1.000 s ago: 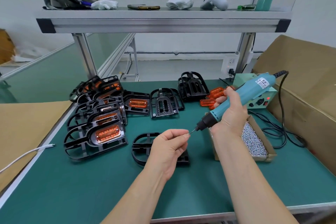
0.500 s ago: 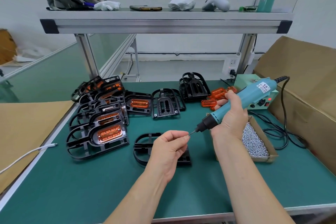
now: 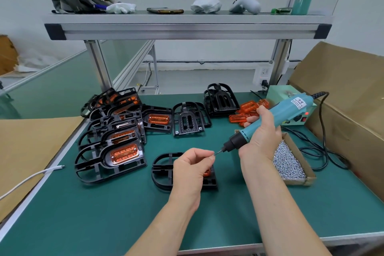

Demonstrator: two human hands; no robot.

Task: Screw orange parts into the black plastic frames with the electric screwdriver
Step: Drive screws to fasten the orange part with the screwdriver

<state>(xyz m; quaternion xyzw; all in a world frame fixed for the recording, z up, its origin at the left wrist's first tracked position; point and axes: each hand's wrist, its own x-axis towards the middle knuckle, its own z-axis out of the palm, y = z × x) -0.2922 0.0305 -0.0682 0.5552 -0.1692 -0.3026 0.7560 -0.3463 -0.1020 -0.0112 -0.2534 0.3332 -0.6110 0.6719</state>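
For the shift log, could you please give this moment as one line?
left hand: pinches at bit tip | right hand: grips electric screwdriver | black plastic frame: flat under left hand | driving: not started

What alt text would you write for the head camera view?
The right hand holds a teal electric screwdriver, its bit at the curled fingertips of the left hand above a black frame. Assembled frames lie left, a screw box right.

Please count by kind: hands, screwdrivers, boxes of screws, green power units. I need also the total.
Hands: 2 (left hand, right hand)
Screwdriver: 1
Screw box: 1
Power unit: 1
Total: 5
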